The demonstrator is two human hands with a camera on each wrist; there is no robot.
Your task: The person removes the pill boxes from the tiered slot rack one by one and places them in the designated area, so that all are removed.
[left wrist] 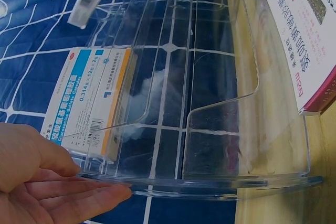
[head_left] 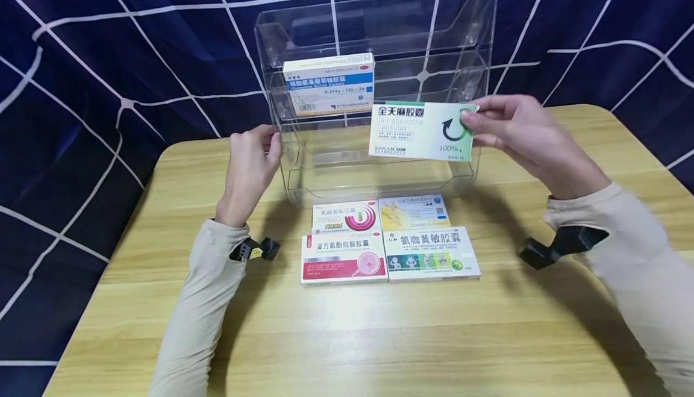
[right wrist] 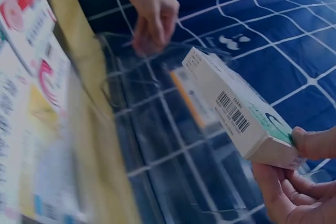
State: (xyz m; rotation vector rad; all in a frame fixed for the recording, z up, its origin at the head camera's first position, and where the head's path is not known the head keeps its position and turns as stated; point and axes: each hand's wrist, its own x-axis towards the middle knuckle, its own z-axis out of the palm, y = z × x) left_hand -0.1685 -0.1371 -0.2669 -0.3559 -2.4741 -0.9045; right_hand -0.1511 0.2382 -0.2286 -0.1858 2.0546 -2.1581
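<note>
My right hand (head_left: 523, 129) pinches the right end of a green and white capsule box (head_left: 414, 138) between thumb and fingers. The box is held up in front of a clear plastic display rack (head_left: 374, 180). At the rack's left side my left hand (head_left: 249, 159) grips its edge; in the left wrist view the thumb and fingers (left wrist: 100, 198) lie on either side of that clear wall. A blue and white glucosamine capsule box (head_left: 329, 87) stands in the rack's upper tier, at the left. In the right wrist view the held box (right wrist: 241, 111) shows its barcode side.
Four medicine boxes lie flat in front of the rack: a pink-ringed box (head_left: 347, 217), a yellow and white box (head_left: 414, 211), a red and white box (head_left: 344, 258) and a green and white box (head_left: 431, 253). A dark blue checked cloth (head_left: 162, 71) hangs behind the wooden table (head_left: 347, 343).
</note>
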